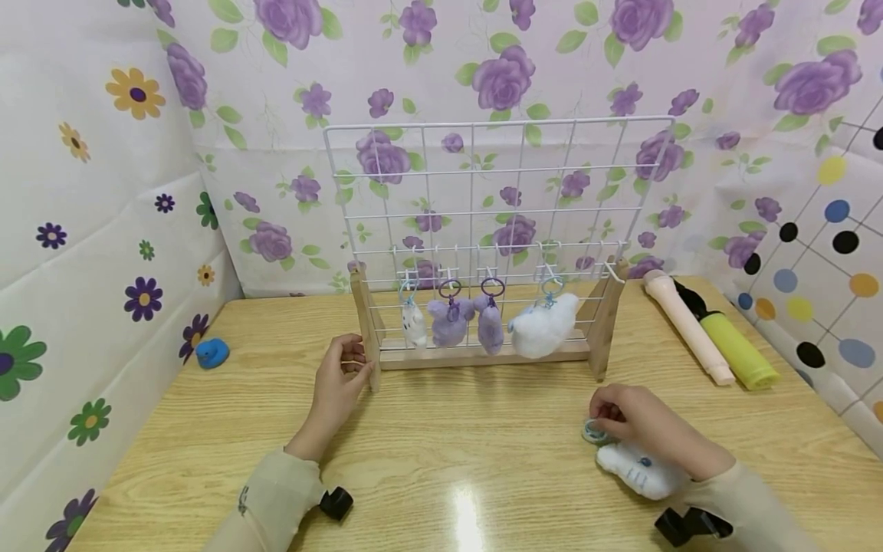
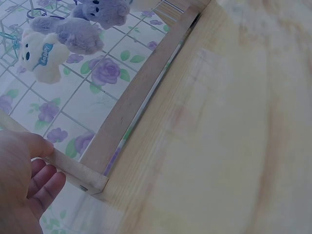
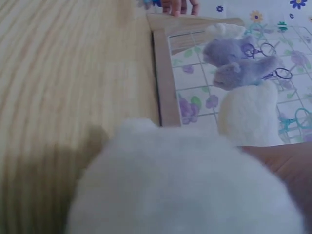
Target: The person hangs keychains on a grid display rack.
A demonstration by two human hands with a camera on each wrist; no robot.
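Note:
A white wire grid rack (image 1: 472, 212) on a wooden stand (image 1: 483, 358) has several plush keychains on its hooks: a small white one (image 1: 414, 325), two purple ones, the left one (image 1: 451, 322) and the right one (image 1: 490, 328), and a big white one (image 1: 543, 328). My left hand (image 1: 339, 377) holds the stand's left wooden leg (image 2: 73, 168), thumb on one side and fingers on the other. At the right, my right hand (image 1: 638, 424) pinches the pale blue ring of a white plush keychain (image 1: 638, 469). That plush fills the lower right wrist view, hiding the fingers there.
A small blue toy duck (image 1: 211, 353) sits at the table's left. To the right of the rack lie a pale pink tube (image 1: 690, 330) and a yellow-green roll (image 1: 741, 351) beside a black item (image 1: 688, 297). Patterned cloth walls (image 1: 441, 46) stand around the wooden table (image 1: 414, 445).

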